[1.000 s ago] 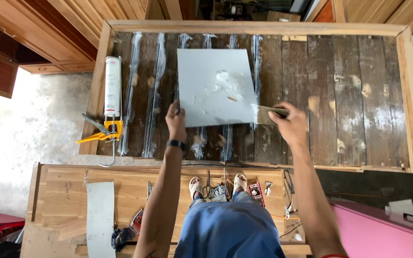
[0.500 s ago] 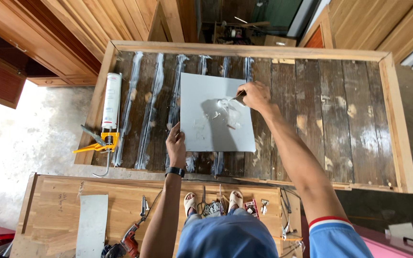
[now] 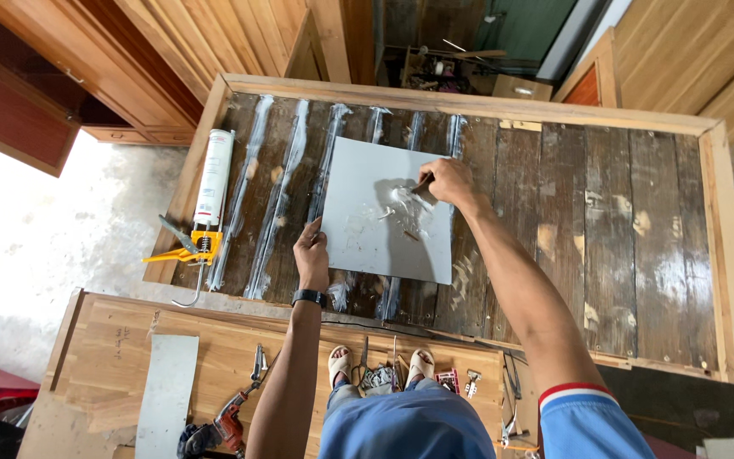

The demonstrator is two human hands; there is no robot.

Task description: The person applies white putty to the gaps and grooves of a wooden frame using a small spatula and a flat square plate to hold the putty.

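— Left hand [image 3: 312, 255] first: what's it doing?
— Fingers flat and spread, pressing the near-left edge of the grey square panel [image 3: 391, 210]; a dark watch sits on the wrist.
— And the panel?
— Lying flat on the dark planks inside the wooden frame [image 3: 469, 104], over white adhesive stripes [image 3: 280, 183].
— Right hand [image 3: 445, 181]?
— Closed around a thin tool [image 3: 422, 184], its tip on a white smear near the panel's far-right part.
— Anything beyond?
— A caulking gun [image 3: 206, 200] lies at the left.
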